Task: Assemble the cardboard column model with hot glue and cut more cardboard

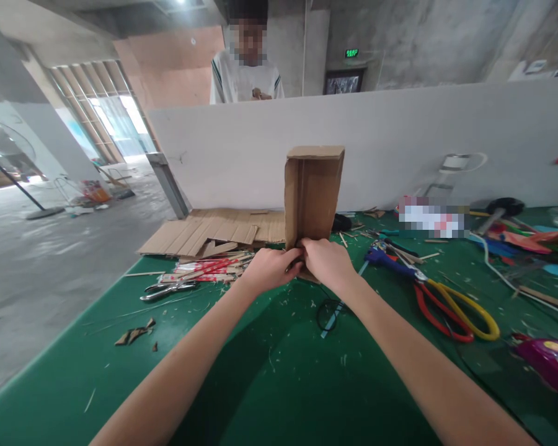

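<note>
Cardboard box [320, 192], one (upright), in two closed grips: left hand [273, 269], right hand [329, 263].

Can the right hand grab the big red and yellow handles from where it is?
Probably yes: the red and yellow handles look close, and nothing seems to cover them. But the right hand is busy at the cardboard box, and the blue handles lie partly between.

The left hand [270, 271] and right hand [329, 263] hide the lower end of the cardboard box [317, 195], mid-frame. Pixelation blurs the face of the person [246, 79], upper centre. The right edge cuts off the purple object [549, 365].
</note>
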Available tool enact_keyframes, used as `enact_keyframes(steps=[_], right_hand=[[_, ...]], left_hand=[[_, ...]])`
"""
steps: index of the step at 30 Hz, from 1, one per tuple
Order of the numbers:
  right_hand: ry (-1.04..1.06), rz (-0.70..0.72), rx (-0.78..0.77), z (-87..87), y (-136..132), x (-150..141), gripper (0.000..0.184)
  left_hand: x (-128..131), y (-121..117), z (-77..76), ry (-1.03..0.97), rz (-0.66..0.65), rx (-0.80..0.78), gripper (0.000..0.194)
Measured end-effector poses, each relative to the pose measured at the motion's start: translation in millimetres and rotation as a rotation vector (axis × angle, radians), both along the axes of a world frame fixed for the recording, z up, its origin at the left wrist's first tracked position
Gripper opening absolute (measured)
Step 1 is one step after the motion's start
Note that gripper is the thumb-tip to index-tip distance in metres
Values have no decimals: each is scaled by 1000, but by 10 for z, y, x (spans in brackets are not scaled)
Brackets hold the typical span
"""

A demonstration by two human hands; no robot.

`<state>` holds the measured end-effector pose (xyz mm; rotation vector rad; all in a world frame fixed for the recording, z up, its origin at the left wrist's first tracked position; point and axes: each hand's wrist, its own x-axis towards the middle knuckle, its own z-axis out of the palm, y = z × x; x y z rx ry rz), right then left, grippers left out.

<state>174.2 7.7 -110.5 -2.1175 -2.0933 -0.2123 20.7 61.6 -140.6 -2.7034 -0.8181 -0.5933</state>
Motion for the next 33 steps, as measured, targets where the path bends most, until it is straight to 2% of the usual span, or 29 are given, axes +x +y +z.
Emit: enact_keyframes(steps=[6,16,28,33], right_hand=[[-12,15,2,0,-59,8,26],[11,5,4,-26,-12,-29,26],[99,86,-61,9,-10,151,25],[102,92,-56,23,-52,84,25]], left_hand=[[21,46,-112,-27,42,-17,31],[-3,98,-258,-87,0,-16,29],[0,101,-324,-111,1,-37,33],[11,67,-257,-110,58,-79,33]])
